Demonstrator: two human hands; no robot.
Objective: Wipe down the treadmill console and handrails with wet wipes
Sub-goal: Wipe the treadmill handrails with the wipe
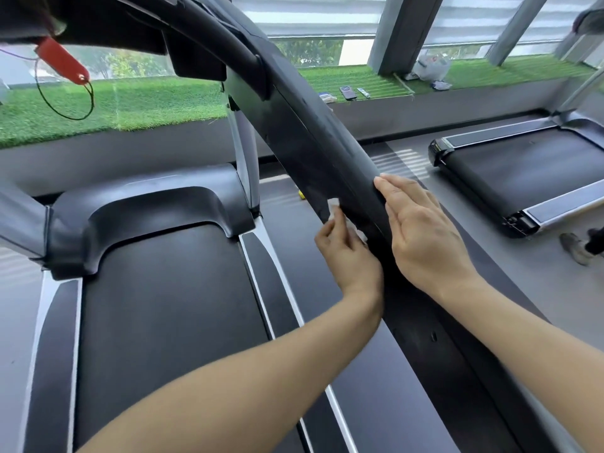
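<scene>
While no brand name or lettering can be read anywhere on the machine, the black handrail (313, 138) of the treadmill shows plainly: a broad, matte, slightly dusty-looking bar that runs diagonally from the console (108, 21) at upper left down toward the lower right. A white wet wipe (333, 212), crumpled and small, lies against the rail's left-hand underside, about halfway along its visible length. The left hand (349, 256) holds it there, fingers curled and pinching the wipe against the rail; most of the wipe is hidden behind those fingers, so its full shape is hard to make out. The right hand (421, 237) rests on the rail's upper right edge just beside the wipe, fingers straight and together, fingertips touching the surface and gripping nothing.

A red safety key (63, 60) hangs from the console on a thin dark cord. Below lies the treadmill's dark belt (170, 308) with silver side strips. A second treadmill (523, 178) stands to the right, and a ledge of green artificial turf (108, 106) runs beneath the window, with a few small items resting on it.
</scene>
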